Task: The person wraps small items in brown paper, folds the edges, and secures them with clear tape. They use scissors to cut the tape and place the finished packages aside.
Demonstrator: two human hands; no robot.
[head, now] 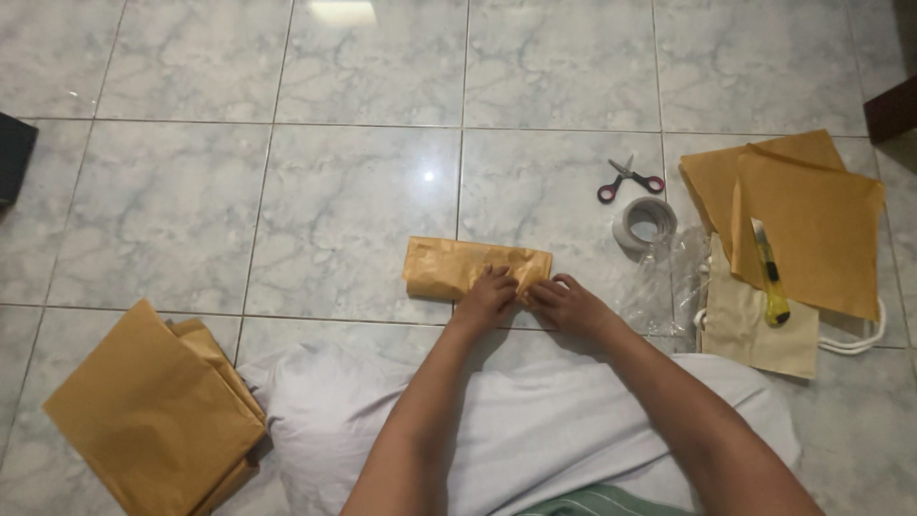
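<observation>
A small parcel wrapped in brown paper point(449, 267) lies on the grey marble-pattern floor tiles point(344, 205) just in front of me. My left hand point(485, 297) presses on the parcel's near right part, fingers bent onto the paper. My right hand point(567, 302) meets it at the parcel's right end, fingertips pinching the paper fold there. A roll of clear tape point(647, 222) and red-handled scissors point(629, 180) lie beyond my right hand.
Brown paper sheets point(812, 215) with a yellow utility knife point(770, 272) on them lie at the right, over a cream cloth bag point(750, 320) and clear plastic film point(664, 282). More folded brown paper point(153, 416) sits at the lower left. A dark object point(13, 158) is at the left edge.
</observation>
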